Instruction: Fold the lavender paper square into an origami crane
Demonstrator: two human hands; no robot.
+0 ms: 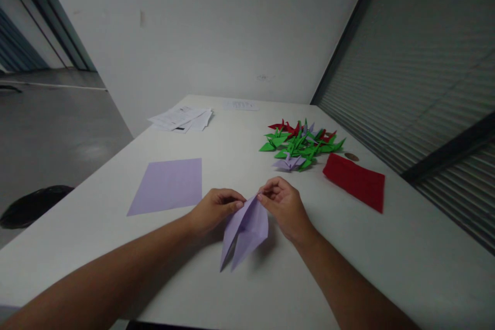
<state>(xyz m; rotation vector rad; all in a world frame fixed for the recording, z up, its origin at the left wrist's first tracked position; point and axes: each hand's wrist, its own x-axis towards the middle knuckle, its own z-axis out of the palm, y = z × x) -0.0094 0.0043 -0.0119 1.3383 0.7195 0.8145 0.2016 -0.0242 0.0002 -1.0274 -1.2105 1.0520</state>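
Note:
A partly folded piece of lilac origami paper (251, 229) is held up just over the white table, its two pointed flaps hanging toward me. My left hand (218, 209) pinches its upper left edge between thumb and fingers. At the top tip, my right hand (284, 203) grips the paper the same way, fingers curled. To the left of my left hand lies a flat lilac square sheet (168, 185). Beyond my right hand is a heap of folded paper cranes (297, 144) in green, red and lilac.
On the right, red paper (356, 180) lies beside a small dark round disc (351, 157). Printed sheets (183, 118) sit at the far left of the table (232, 144), and a paper strip (240, 105) lies by the wall. Window blinds (417, 62) flank the right side.

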